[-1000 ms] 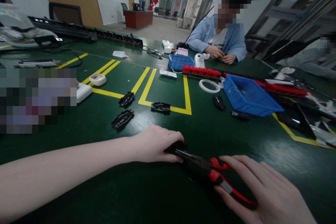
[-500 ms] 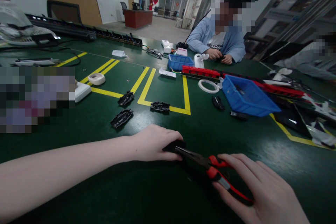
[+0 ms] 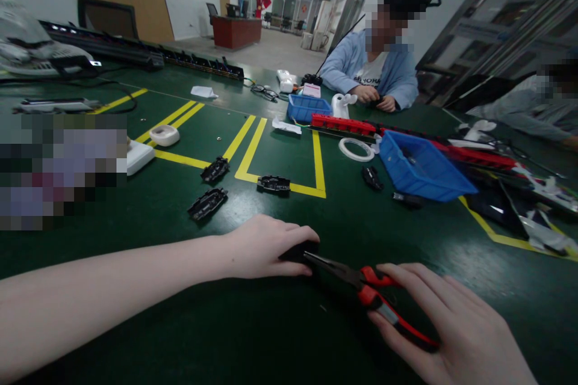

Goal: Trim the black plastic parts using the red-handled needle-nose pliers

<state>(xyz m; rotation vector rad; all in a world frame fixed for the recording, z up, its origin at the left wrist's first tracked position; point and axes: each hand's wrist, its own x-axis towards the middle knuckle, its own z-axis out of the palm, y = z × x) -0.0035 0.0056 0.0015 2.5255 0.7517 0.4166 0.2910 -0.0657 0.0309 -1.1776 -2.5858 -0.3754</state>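
My left hand (image 3: 266, 248) is closed around a dark plastic part (image 3: 295, 251) just above the green table, with most of the part hidden by the fingers. A pair of long-nose pliers (image 3: 368, 289) with red and black handles is gripped in my right hand (image 3: 456, 319). The jaws of the pliers touch or nearly touch the dark part; exactly what they pinch is too small to tell. Beyond my left hand lie several black plastic housings, among them one at the left (image 3: 208, 203) and one on the yellow tape line (image 3: 273, 183).
A large blue bin (image 3: 424, 171) stands to the right, with a small black piece (image 3: 371, 177) and a white tape roll (image 3: 356, 149) beside it. Farther back are a smaller blue bin (image 3: 303, 108) and a long red strip (image 3: 343, 124). A person (image 3: 372, 66) sits across the table (image 3: 253, 325).
Both hands stay nearly in place. The pliers have shifted very slightly to the right, and the whole view has moved a little.
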